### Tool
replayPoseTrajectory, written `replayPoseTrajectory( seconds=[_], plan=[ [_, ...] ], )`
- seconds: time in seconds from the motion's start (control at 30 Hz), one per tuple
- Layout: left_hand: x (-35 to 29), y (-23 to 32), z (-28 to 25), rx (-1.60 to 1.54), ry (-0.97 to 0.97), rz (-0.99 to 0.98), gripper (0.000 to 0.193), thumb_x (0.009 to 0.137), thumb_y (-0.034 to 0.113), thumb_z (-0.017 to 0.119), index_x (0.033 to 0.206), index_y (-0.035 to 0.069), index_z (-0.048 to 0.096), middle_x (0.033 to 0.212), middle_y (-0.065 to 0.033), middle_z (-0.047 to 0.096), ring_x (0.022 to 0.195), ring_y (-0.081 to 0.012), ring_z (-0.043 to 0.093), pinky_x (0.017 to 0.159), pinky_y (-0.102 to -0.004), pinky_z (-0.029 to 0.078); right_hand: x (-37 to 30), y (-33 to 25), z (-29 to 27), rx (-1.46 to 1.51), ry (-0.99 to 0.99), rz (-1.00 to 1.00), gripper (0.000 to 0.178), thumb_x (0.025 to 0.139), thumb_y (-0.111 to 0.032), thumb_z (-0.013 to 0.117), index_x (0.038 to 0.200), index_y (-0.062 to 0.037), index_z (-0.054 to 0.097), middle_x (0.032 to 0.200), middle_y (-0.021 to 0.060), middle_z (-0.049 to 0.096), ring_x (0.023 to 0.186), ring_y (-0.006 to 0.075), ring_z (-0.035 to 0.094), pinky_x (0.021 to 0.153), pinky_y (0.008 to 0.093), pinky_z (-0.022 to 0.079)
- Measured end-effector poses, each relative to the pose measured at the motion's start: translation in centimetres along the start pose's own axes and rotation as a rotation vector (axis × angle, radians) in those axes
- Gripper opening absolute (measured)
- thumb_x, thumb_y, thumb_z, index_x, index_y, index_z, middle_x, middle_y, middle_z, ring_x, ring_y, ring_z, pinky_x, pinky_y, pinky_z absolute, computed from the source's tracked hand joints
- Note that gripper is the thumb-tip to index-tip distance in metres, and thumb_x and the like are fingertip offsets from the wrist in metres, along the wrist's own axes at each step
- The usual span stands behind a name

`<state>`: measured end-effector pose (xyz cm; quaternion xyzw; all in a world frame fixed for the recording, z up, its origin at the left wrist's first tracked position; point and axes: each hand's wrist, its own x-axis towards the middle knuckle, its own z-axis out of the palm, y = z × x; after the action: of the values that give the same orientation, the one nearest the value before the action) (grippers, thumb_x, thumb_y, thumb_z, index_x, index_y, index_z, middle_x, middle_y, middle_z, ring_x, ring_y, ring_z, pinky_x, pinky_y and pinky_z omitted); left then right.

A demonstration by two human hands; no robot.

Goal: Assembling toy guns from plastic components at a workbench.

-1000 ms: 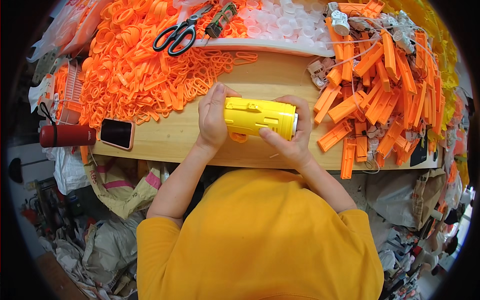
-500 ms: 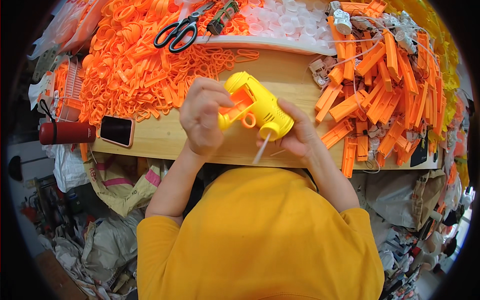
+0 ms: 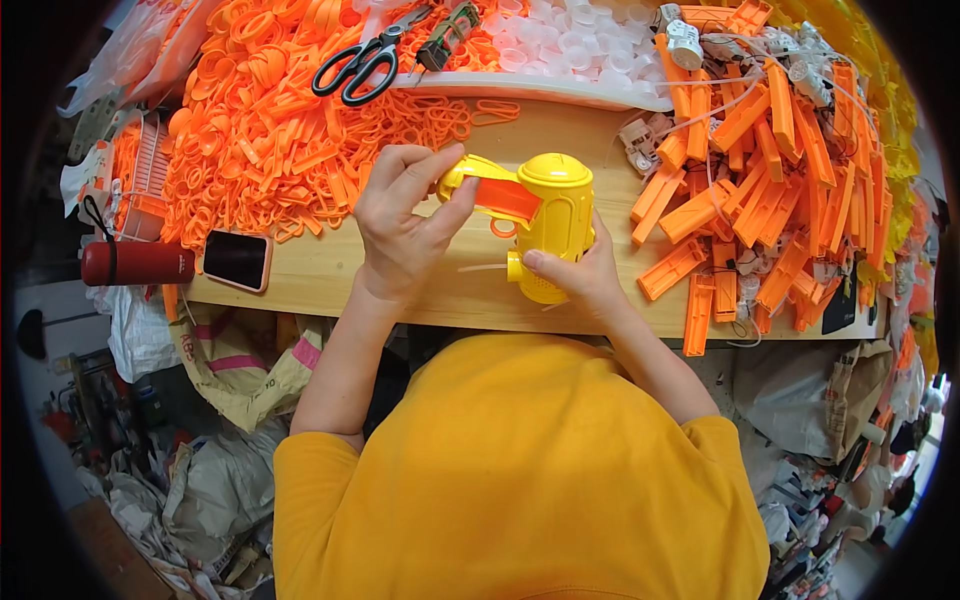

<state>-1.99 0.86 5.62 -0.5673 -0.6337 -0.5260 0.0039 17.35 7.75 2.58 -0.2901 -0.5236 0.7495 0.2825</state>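
A yellow plastic toy gun (image 3: 556, 215) is held over the front part of the table, its barrel upright. My right hand (image 3: 588, 272) wraps round the barrel from the right, thumb across its lower front. The handle stretches left from the barrel's upper part, showing an orange inner piece (image 3: 508, 198) in its opening. My left hand (image 3: 408, 222) pinches the handle's far end between thumb and fingers. Under the handle sits an orange ring (image 3: 503, 228), like a trigger. A thin pale tube (image 3: 483, 267) sticks out left from a round yellow stub low on the barrel.
Loose orange parts (image 3: 270, 130) heap at the left, orange battery-box-like pieces (image 3: 780, 180) with wires at the right. Behind lie black scissors (image 3: 368, 62) and translucent cups (image 3: 580, 45) in a white tray (image 3: 560, 88). A phone (image 3: 236, 260) and red flask (image 3: 137, 264) are at left.
The toy gun has turned from tilted to upright, its handle now pointing left. My left hand has closed on the handle's end, and my right thumb has come round to the front.
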Motion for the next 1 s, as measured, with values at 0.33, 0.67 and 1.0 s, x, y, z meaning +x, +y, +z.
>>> replayPoseTrajectory(
  seconds=[0.33,0.67,1.0],
  plan=[
    [0.8,-0.6,0.6,-0.109,0.092,0.172,0.039,0.075,0.006,0.077,0.111,0.000,0.066,0.092,-0.0084,0.060,0.076,-0.0165,0.058,0.065,-0.0262,0.049,-0.5,-0.6,0.6,-0.172,0.092,-0.370,0.061,0.074,-0.015,0.077,0.125,-0.0009,0.046,0.105,0.0101,0.062,0.095,0.0188,0.064,0.081,0.0345,0.054],
    [-2.4,-0.1,2.6,-0.756,-0.268,-0.820,0.012,0.090,0.015,0.066,0.090,0.003,0.065,0.073,0.0039,0.059,0.062,-0.0016,0.051,0.055,-0.0174,0.042,0.9,-0.1,-0.5,0.558,0.067,0.329,0.050,0.083,-0.035,0.064,0.119,-0.0034,0.049,0.096,0.0134,0.064,0.080,0.0227,0.067,0.066,0.0407,0.058],
    [-2.2,2.5,3.2,-0.887,-0.232,-0.814,0.007,0.086,0.007,0.069,0.088,0.001,0.065,0.073,0.0008,0.062,0.059,-0.0030,0.050,0.053,-0.0177,0.039,-0.7,-0.9,0.6,0.376,0.074,0.159,0.050,0.082,-0.030,0.063,0.120,-0.0011,0.049,0.099,0.0123,0.063,0.082,0.0218,0.066,0.070,0.0367,0.058]
  ],
)
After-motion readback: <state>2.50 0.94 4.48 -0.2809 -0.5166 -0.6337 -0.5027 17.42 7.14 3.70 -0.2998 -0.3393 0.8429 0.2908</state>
